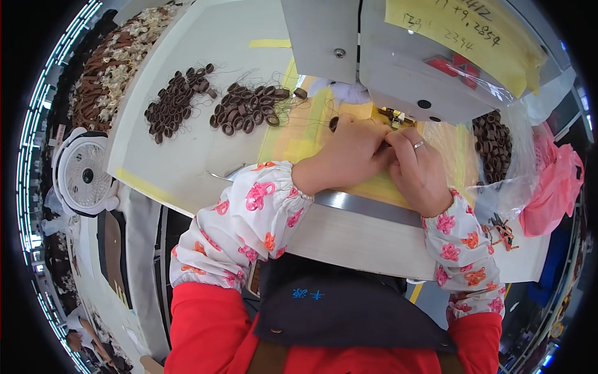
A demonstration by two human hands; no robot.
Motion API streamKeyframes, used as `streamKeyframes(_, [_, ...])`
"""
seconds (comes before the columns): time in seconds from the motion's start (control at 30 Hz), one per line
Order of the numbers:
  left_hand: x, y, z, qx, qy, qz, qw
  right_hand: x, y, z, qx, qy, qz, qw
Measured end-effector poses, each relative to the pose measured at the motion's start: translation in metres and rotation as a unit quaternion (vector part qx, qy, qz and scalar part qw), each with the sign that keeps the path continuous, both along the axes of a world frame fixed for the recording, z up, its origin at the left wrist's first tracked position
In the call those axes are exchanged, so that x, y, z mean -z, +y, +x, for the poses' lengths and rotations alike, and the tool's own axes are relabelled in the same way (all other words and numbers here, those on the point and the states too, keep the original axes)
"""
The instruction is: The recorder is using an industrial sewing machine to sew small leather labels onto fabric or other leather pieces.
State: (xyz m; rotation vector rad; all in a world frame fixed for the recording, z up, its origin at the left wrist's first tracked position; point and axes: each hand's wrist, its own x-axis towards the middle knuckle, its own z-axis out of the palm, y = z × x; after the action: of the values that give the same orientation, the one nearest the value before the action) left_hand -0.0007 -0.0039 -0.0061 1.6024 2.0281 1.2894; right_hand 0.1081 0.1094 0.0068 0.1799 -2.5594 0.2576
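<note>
Both hands meet just in front of the needle area [395, 117] of a grey sewing machine [398, 56]. My left hand [355, 153] is closed, its fingertips pinched together. My right hand [422, 167], with a ring on one finger, pinches right against it. Whatever sits between the fingertips is mostly hidden; only a small dark bit shows. A single brown loop [334, 123] lies beside the left hand's knuckles. Farther left on the table are two heaps of small brown loops, one outer [171, 103] and one inner [246, 111], with loose thread ends.
More brown loops [493, 146] fill a clear plastic bag [522, 165] right of the machine, beside a pink bag [551, 187]. A thin metal tool [229, 174] lies by my left sleeve. Beyond the table's left edge stand a white fan [88, 176] and heaped brown strips [103, 81].
</note>
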Motion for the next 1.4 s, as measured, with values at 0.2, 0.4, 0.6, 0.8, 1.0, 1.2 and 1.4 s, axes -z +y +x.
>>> streamKeyframes(0.2, [0.001, 0.001, -0.009, 0.019, -0.014, -0.015, 1.000, 0.004, 0.004, 0.002, -0.016, 0.012, -0.028, 0.999])
streamKeyframes(0.4, [-0.004, 0.008, -0.013, -0.012, 0.031, -0.016, 0.999, 0.013, 0.017, 0.002, -0.007, -0.013, -0.211, 0.977])
streamKeyframes(0.6, [-0.003, 0.012, -0.010, -0.051, -0.041, -0.027, 0.997, 0.016, 0.023, -0.003, 0.048, -0.036, -0.428, 0.902])
streamKeyframes(0.8, [-0.004, 0.015, -0.012, -0.107, -0.051, -0.089, 0.989, 0.013, 0.024, -0.010, 0.097, -0.016, -0.379, 0.920])
streamKeyframes(1.0, [-0.001, 0.023, -0.013, -0.150, -0.099, -0.107, 0.978, 0.016, 0.031, -0.011, 0.106, 0.024, -0.298, 0.948])
streamKeyframes(1.2, [-0.005, 0.024, -0.012, -0.160, -0.131, -0.115, 0.972, 0.018, 0.032, -0.013, 0.110, 0.038, -0.273, 0.955])
streamKeyframes(1.4, [-0.003, 0.025, -0.014, -0.162, -0.107, -0.115, 0.974, 0.020, 0.032, -0.013, 0.092, 0.055, -0.278, 0.955])
